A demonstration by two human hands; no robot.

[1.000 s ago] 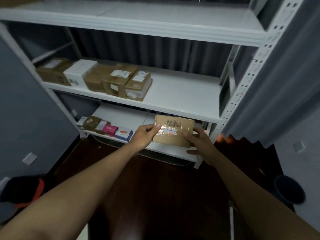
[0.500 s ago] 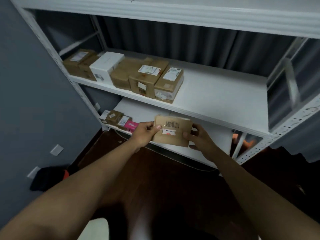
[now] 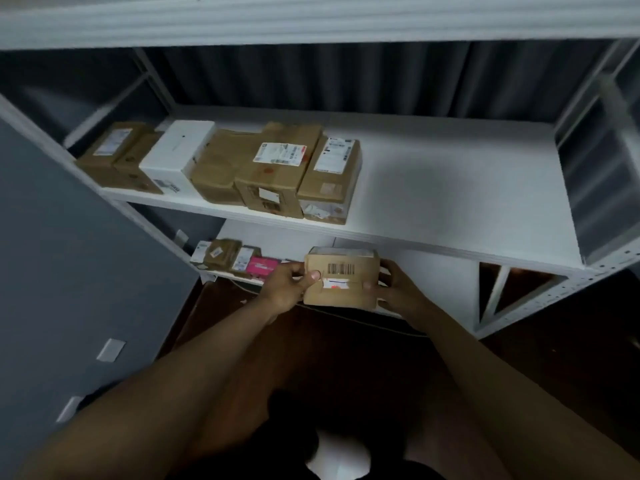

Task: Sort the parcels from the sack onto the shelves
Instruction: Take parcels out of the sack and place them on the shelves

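I hold a small brown cardboard parcel (image 3: 341, 284) with a barcode and a white label in front of the lower shelf (image 3: 433, 271). My left hand (image 3: 287, 289) grips its left edge, thumb on the front face. My right hand (image 3: 398, 292) grips its right edge. Several brown boxes and one white box (image 3: 178, 155) sit in a row on the left half of the middle shelf (image 3: 450, 188). Small parcels, one of them pink (image 3: 261, 266), lie at the left end of the lower shelf. The sack is out of view.
The white metal rack has a top shelf edge (image 3: 311, 22) overhead and a perforated post (image 3: 554, 292) at the right. A grey wall (image 3: 69, 271) with white plates stands at the left. Dark wooden floor (image 3: 346, 341) lies below; a curtain hangs behind the rack.
My view has moved closer to the rack and leftward, so the shelves look larger. The parcel stays in both hands, now a little nearer the lower shelf and tilted flatter.
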